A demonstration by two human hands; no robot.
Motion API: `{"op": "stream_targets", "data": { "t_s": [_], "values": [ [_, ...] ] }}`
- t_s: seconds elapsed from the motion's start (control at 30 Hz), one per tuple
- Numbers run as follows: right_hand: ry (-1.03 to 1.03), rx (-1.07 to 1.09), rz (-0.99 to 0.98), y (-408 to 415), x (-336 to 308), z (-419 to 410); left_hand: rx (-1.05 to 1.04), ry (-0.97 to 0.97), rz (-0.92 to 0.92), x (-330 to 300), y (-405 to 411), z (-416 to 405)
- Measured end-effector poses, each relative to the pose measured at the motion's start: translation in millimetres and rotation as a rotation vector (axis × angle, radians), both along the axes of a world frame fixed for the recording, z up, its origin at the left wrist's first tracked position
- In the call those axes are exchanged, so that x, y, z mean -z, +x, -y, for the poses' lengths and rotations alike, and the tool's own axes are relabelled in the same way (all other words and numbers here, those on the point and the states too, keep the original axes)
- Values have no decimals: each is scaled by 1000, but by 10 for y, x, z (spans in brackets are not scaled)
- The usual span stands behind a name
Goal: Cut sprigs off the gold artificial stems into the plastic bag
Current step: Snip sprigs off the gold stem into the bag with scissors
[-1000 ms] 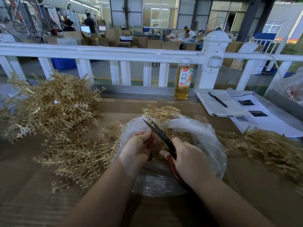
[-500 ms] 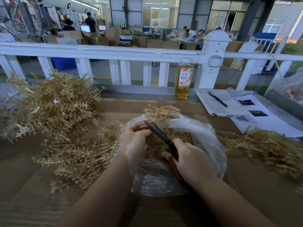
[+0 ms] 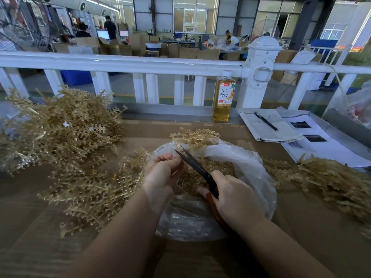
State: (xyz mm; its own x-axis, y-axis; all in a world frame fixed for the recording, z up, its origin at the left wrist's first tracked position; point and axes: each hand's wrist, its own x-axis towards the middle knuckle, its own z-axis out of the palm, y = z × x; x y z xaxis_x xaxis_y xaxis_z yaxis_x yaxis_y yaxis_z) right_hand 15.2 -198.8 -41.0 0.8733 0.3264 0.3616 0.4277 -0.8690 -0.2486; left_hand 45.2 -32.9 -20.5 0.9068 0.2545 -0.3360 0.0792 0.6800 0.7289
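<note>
Two hands are working over the plastic bag (image 3: 251,169), and I am watching a gold stem meeting the scissors (image 3: 195,165).

My view is showing the left hand (image 3: 160,177) with its grip pinching a thin gold stem (image 3: 192,138) above the bag's mouth, the sprigged end lying across the far rim. The right hand (image 3: 234,201) is keeping its grip clenched round the red handles, and the dark blades are standing slightly parted at the stem, just beside the left fingertips. Cut sprigs (image 3: 192,179) are lying heaped inside the bag, which is sitting on the brown counter (image 3: 30,217). Uncut gold stems are piling up on the left (image 3: 60,129) and on the right (image 3: 331,177). A drink bottle (image 3: 223,97) is standing by the white railing (image 3: 140,64).
</note>
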Motion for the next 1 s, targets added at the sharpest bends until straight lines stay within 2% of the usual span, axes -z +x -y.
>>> {"op": "stream_targets", "data": {
  "t_s": [0.17,0.7,1.0],
  "values": [
    [-12,2,18,-13,-20,-6,52,-76,-29,31,17,-15],
    [-4,-30,71,39,21,-40,83,-66,-59,27,-1,20],
    [-7,-45,36,41,-20,-98,112,-51,-59,63,4,13]
  ]
}}
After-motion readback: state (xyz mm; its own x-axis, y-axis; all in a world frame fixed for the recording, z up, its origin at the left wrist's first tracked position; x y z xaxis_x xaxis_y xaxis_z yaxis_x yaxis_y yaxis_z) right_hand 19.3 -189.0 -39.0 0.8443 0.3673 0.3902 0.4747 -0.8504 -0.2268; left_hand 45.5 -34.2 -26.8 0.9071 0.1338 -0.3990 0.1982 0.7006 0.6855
